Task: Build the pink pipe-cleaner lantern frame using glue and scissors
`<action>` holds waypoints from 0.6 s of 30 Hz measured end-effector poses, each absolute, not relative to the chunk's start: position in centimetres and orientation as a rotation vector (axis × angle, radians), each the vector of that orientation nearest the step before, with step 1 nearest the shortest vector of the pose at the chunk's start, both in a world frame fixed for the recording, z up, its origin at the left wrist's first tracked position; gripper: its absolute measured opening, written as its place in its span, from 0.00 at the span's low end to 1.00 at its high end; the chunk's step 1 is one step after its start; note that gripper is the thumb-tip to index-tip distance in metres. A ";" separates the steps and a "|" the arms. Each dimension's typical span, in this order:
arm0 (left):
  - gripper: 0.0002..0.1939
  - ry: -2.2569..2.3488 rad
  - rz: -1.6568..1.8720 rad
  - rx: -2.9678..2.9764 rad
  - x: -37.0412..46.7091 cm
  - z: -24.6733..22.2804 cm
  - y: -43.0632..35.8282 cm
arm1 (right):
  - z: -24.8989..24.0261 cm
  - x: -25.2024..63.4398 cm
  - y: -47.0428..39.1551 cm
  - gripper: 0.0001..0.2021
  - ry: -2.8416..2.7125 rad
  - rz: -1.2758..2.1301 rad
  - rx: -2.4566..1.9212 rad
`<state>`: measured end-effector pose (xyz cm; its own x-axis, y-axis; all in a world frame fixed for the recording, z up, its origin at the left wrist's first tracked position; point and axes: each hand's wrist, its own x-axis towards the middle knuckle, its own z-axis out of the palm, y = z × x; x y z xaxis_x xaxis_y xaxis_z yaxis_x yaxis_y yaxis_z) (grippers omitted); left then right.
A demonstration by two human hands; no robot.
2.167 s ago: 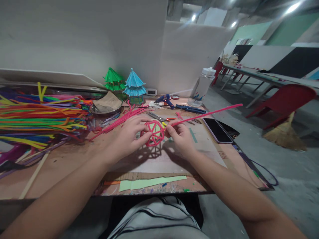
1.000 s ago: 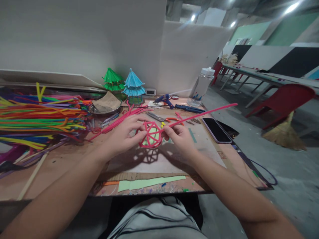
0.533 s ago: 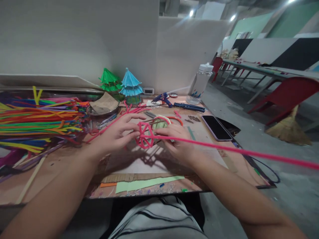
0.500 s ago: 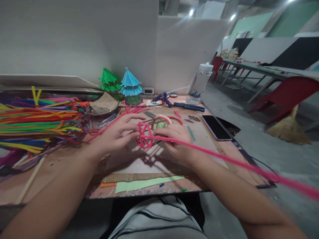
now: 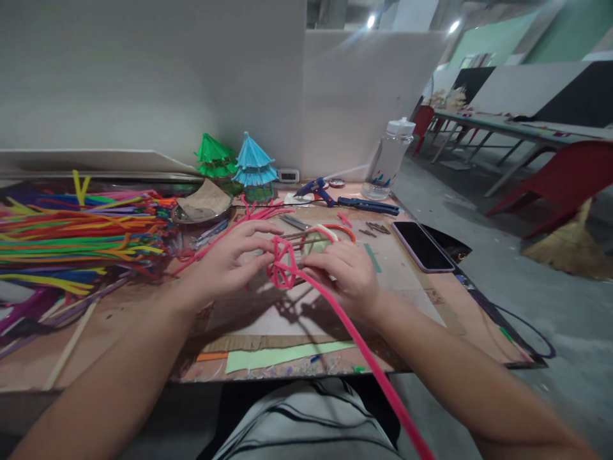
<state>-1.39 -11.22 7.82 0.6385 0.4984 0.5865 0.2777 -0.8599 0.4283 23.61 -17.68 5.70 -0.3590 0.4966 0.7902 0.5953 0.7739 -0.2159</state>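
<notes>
Between my hands is a small craft frame of brown sticks, lying on its side, with a spoked pink pipe-cleaner wheel [image 5: 281, 263] at its left end. At its right end sits a pale green disc [image 5: 313, 243], edged in white and orange. My left hand [image 5: 234, 257] pinches the wheel's rim with thumb and fingers. Curled around the right end, my right hand [image 5: 348, 271] grips the frame, its fingertips partly hidden. A long pink pipe-cleaner tail [image 5: 359, 342] runs from the wheel, under my right fingers, down over the table edge.
Bundles of colored pipe cleaners [image 5: 81, 236] lie at left, beside a bowl [image 5: 201, 207]. Behind stand green [image 5: 214, 156] and blue [image 5: 256, 163] roofed models. A glue gun [image 5: 317, 188], pliers [image 5: 368, 206], water bottle [image 5: 390, 156] and phone [image 5: 422, 246] are at right.
The pink tail has swung down; it stretched across my right forearm before and now droops toward my lap. Both hands keep their hold, and the view has shifted slightly.
</notes>
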 end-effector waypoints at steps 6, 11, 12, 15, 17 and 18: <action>0.07 0.896 1.276 2.517 -1.1 7.8 -11.4 | 4.7 23.0 -17.4 0.08 -1.887 0.098 -0.973; 0.04 0.741 1.293 2.676 -0.4 8.6 -13.0 | 4.5 22.9 -17.6 0.10 -1.917 0.106 -1.055; 0.03 0.719 1.281 2.693 -0.3 8.7 -13.3 | 4.4 22.8 -17.7 0.11 -1.943 0.119 -1.053; 0.02 0.697 1.244 2.731 0.0 8.8 -13.8 | 4.0 22.6 -17.9 0.10 -1.950 0.186 -1.038; 0.02 0.685 1.246 2.749 0.1 8.8 -13.9 | 3.7 22.5 -17.9 0.10 -1.898 0.236 -1.067; 0.03 0.684 1.250 2.752 0.1 8.8 -13.9 | 3.5 22.4 -18.0 0.10 -1.875 0.246 -1.081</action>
<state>0.07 -13.92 8.77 0.5776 0.4090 0.7064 0.3744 -0.9018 0.2159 22.44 -17.98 3.53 -0.1841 0.7640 0.6184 0.5785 0.5929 -0.5602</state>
